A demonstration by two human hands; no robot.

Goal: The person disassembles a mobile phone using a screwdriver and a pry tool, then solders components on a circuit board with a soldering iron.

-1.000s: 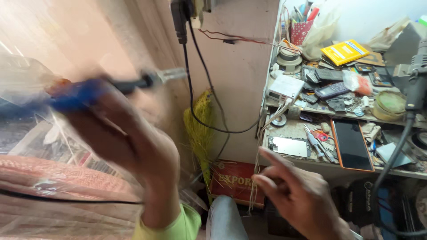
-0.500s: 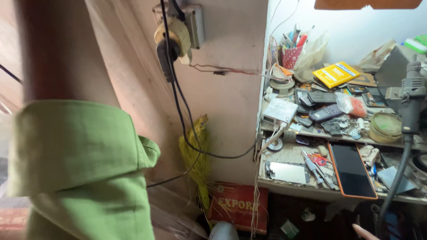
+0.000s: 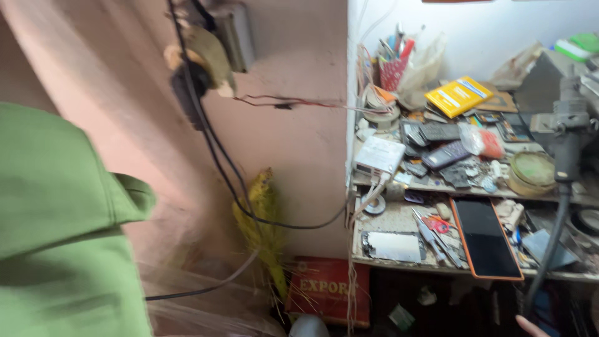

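- Pink plaster wall (image 3: 299, 156) fills the middle of the head view; a white wall rises behind a cluttered bench (image 3: 399, 219) on the right.
- Upper left: a wall socket (image 3: 215, 43) with a black plug (image 3: 186, 93); black cables (image 3: 249, 209) loop down from it toward the bench.
- Left edge: a green sleeve (image 3: 62, 237) covers the person's left arm. The left hand is out of frame, so its fingers cannot be judged.
- Lower right edge: only a tip of the right hand (image 3: 530, 326) shows, touching nothing. Whether the fingers are spread or pressed together cannot be told.
- Nearest to that hand: a black hose (image 3: 549, 249) hanging from a grey tool (image 3: 571, 125), with a dark tablet (image 3: 485, 238) in an orange rim just to its left on the bench.
- Further left on the bench: red-handled scissors (image 3: 438, 223) and a white phone panel (image 3: 393, 246).
- Shelf above: a yellow box (image 3: 458, 95), a red pen cup (image 3: 393, 72), old handsets.
- Judgement: nothing is gripped, and the hand is low, between holds. Any pick from the bench calls for reaching up past the hose without snagging it.
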